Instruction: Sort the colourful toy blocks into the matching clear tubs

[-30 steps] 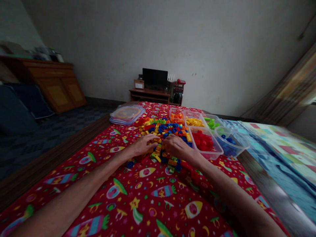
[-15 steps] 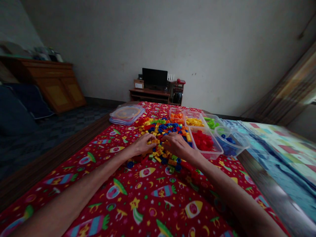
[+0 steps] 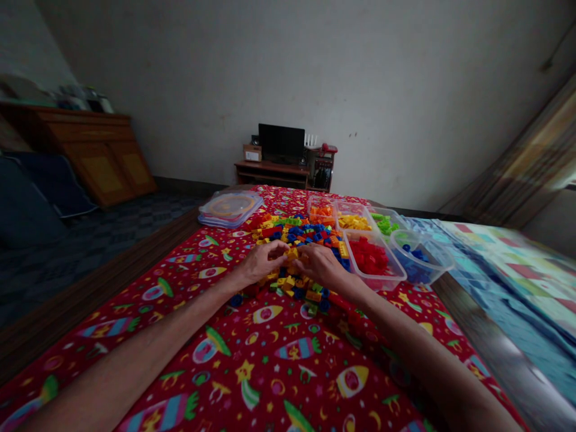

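Observation:
My left hand (image 3: 263, 262) is closed in a pinch over a heap of toy building bricks (image 3: 288, 231) in mixed colours. Its fingertips meet a yellow brick (image 3: 292, 254) between my two hands. On the other side, my right hand (image 3: 320, 263) has its fingers curled against the same yellow piece; whether it is one brick or more is hard to make out. Loose yellow, blue and green bricks lie just below the hands. Right of the heap stands a clear tub of red bricks (image 3: 369, 257).
Behind the red tub are containers of orange bricks (image 3: 322, 213), yellow bricks (image 3: 354, 222) and green bricks (image 3: 385, 225). A round-cornered tub of blue bricks (image 3: 417, 264) stands at the table's right edge. Stacked lids (image 3: 231, 209) lie at back left on the red patterned cloth (image 3: 270, 360).
My hands have drawn closer together. The yellow brick that was at my left fingertips has moved slightly right and up, and now sits between both hands.

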`<control>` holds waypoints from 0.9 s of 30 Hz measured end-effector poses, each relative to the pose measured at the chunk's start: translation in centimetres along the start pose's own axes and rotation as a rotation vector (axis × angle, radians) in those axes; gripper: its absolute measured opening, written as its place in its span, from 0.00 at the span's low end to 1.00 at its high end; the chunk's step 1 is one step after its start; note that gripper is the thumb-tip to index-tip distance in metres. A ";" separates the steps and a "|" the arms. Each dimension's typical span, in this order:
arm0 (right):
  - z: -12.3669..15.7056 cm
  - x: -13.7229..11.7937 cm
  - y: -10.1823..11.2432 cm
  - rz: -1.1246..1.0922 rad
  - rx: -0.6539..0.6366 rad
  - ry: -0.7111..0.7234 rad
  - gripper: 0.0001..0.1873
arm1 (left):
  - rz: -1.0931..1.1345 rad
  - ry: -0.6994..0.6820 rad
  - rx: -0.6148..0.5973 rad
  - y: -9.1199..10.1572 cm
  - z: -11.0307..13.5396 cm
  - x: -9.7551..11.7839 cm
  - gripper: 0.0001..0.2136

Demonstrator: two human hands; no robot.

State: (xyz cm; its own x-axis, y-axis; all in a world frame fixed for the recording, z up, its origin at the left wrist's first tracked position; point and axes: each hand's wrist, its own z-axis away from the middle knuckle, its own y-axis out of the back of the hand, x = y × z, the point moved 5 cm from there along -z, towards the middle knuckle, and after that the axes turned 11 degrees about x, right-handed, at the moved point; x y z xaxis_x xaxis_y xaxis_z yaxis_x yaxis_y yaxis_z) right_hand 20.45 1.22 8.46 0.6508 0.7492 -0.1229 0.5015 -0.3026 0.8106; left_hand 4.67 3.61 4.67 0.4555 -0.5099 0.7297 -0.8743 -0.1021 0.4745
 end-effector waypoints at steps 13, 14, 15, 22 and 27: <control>-0.6 -0.1 1.7 -0.115 0.044 -0.161 0.07 | -0.107 -0.079 0.147 0.4 0.2 2.6 0.15; -0.7 0.0 1.7 -0.128 0.038 -0.177 0.06 | -0.108 -0.059 0.164 0.4 0.2 2.6 0.15; -0.7 0.1 1.7 -0.135 0.037 -0.188 0.06 | -0.103 -0.032 0.191 0.5 0.3 2.5 0.16; -0.5 1.4 1.4 -0.067 0.020 -0.217 0.12 | -0.001 0.121 0.304 3.6 -0.6 1.6 0.21; -0.7 1.5 1.6 -0.114 0.060 -0.156 0.14 | -0.018 0.120 0.173 2.8 -1.0 0.4 0.22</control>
State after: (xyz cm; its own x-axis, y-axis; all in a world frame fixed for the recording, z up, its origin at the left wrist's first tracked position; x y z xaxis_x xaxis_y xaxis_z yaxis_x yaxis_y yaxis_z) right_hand 21.84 2.23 9.99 0.6657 0.6819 -0.3031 0.6070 -0.2586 0.7515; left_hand 2.54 3.96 6.81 0.4786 -0.4028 0.7802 -0.8771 -0.2601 0.4037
